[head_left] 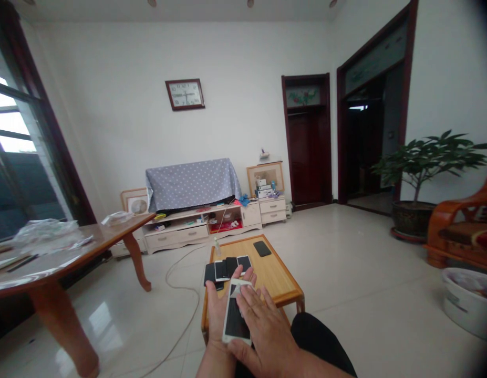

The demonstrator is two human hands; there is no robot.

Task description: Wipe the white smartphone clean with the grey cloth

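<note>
My left hand (217, 317) is closed round a white-framed smartphone (236, 323), its dark screen facing up and tilted toward me. Over the phone's upper right lies my right hand (269, 328), fingers together and pressed down on the screen. A small white wipe (235, 290) shows by its fingertips; most of it is hidden under them. Just beyond my hands, several phones (219, 270) lie close together on a low wooden table (280, 278). A single black phone (262, 249) rests apart near the table's far right edge. At the far left corner stands a small clear bottle (217, 247).
To the left is a larger wooden table (109, 233) with plastic bags (50, 231). A cable (196, 299) runs over the floor beside the low table. A white cabinet (176, 239) lines the wall. On the right are a potted plant (416, 210) and a white bucket (466, 304).
</note>
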